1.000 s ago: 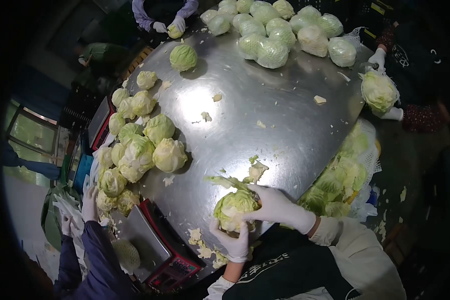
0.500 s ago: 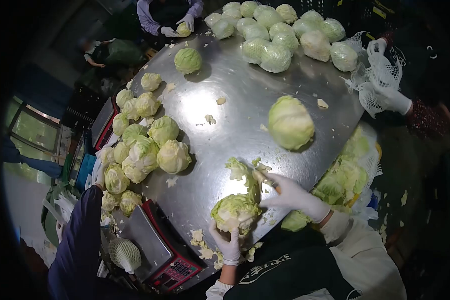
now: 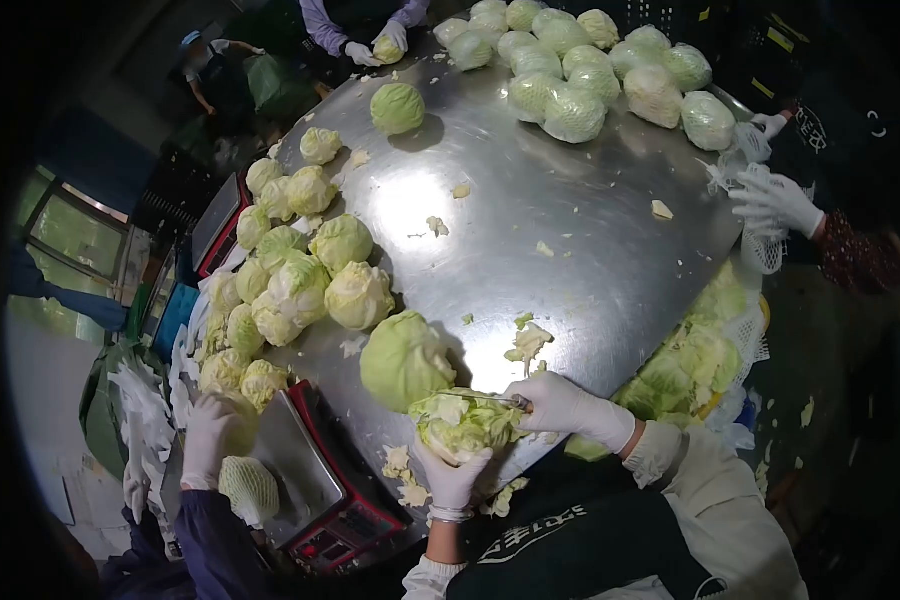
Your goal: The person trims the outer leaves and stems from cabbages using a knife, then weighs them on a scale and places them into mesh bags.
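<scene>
My gloved left hand (image 3: 452, 478) is closed around the lower side of a pale green cabbage (image 3: 460, 432) with ruffled, cut outer leaves. My gloved right hand (image 3: 575, 408) grips a knife (image 3: 518, 402) by its handle. The thin blade lies across the top of that cabbage, pointing left. A larger, smooth cabbage (image 3: 404, 362) sits just beyond it to the left, against or very near it. Loose leaf trimmings (image 3: 530, 343) lie on the metal table (image 3: 590, 270) past my right hand, with more scraps (image 3: 406, 475) beside my left hand.
Several cabbages (image 3: 300, 285) crowd the left edge near a red scale (image 3: 345, 500). A person's gloved hand (image 3: 206, 440) is at a cabbage by the scale. Wrapped cabbages (image 3: 573, 110) fill the far side. At right, a co-worker's hand (image 3: 778, 203) handles white netting (image 3: 763, 250) above discarded leaves (image 3: 690, 345).
The large cabbage has come from the table's right-centre to beside mine. My knife has moved left onto the cabbage top. The co-worker's hand at left has moved down toward the scale.
</scene>
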